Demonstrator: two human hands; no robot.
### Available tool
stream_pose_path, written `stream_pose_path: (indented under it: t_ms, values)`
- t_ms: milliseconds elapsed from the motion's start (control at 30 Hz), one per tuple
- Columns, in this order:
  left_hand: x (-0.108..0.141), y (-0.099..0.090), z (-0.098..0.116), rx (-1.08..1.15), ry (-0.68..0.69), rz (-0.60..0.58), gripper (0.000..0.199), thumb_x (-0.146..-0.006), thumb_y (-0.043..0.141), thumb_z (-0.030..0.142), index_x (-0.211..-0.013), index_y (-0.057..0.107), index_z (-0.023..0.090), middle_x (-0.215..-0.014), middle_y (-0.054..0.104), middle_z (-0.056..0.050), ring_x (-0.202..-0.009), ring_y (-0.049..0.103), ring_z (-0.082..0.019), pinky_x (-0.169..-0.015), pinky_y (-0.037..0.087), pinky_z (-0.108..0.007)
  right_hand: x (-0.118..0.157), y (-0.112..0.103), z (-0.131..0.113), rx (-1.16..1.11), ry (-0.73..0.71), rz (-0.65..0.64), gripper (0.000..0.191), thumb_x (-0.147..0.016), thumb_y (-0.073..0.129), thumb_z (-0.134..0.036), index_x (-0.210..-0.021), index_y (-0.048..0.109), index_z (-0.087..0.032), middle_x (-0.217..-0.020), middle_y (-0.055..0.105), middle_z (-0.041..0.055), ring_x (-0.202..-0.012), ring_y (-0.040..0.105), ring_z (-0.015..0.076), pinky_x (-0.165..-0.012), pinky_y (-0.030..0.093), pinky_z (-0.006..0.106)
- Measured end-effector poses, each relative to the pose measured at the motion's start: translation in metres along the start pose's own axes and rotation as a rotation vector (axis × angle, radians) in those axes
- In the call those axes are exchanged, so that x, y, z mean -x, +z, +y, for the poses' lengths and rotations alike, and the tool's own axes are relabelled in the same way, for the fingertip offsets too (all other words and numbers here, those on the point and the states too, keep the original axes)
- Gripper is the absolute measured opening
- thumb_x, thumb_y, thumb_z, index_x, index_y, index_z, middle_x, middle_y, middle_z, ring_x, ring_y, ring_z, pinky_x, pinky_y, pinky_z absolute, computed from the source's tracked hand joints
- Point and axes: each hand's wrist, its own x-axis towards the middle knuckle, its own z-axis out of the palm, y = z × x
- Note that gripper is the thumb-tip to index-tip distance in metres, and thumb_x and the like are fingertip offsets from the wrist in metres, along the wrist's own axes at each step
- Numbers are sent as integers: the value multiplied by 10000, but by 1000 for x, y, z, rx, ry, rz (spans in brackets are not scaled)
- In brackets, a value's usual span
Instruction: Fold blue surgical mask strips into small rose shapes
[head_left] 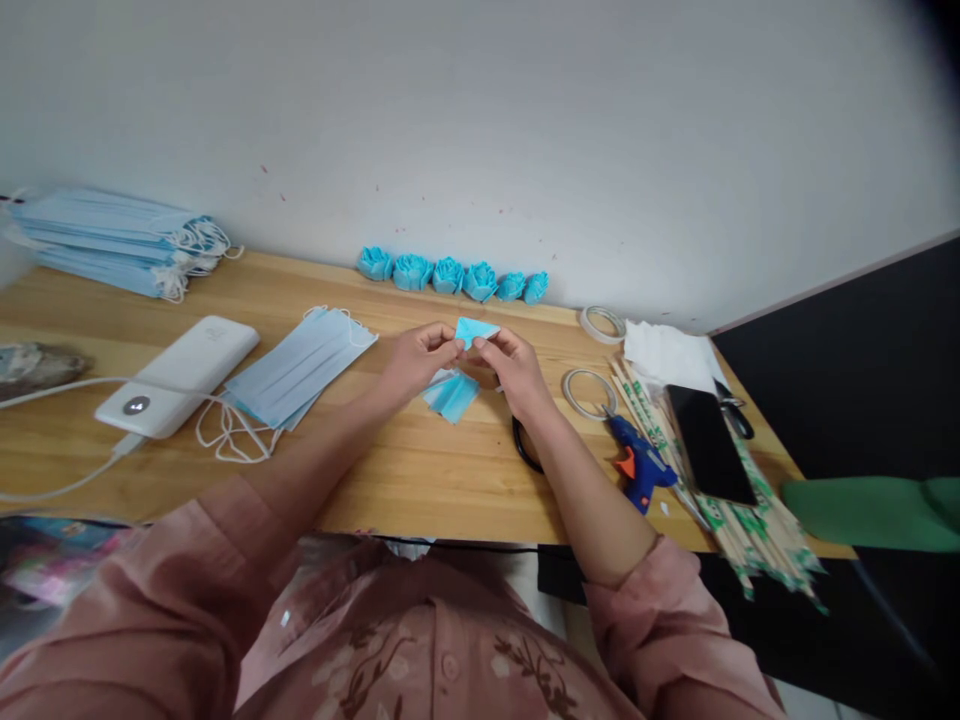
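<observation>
On my feed, the left hand [411,366] and the right hand [523,378] each pinch the folded blue piece [478,329], thumbs and fingers nearly closed on its edges. It sits between the two sets of fingertips, apparently just above the wooden table [435,485]. My worry is the fold: if either pinch loosens, or the two pull unevenly, I judge the thin sheet could spring open or crease askew. Loose blue pieces [456,399] lie just bodyward of the fingers, where a low wrist might drag them. The held piece's long axis runs crosswise between the hands; one narrow corner points right, another towards the body.
</observation>
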Motion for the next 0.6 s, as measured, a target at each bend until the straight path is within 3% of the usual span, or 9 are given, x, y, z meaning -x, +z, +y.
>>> stream_pose_path:
  t_ms: [333, 600]
  values:
    - [-1, 0, 1, 25, -5, 4, 238, -761, 698, 399, -709, 588, 194, -708, 596, 2, -657, 524, -127, -653, 427, -283, -1, 2, -1, 82, -67, -22, 229, -752, 703, -445, -769, 663, -220, -758, 692, -18, -729, 619, 144, -751, 511, 303]
    - [2, 1, 2, 31, 29, 42, 247, -744, 724, 374, -675, 575, 189, -662, 547, 18, -629, 460, -109, -616, 370, -263, -1, 2, 2, 153, -141, -30, 198, -797, 683, -413, -813, 681, -216, -803, 699, -8, -730, 590, 138, -689, 487, 274]
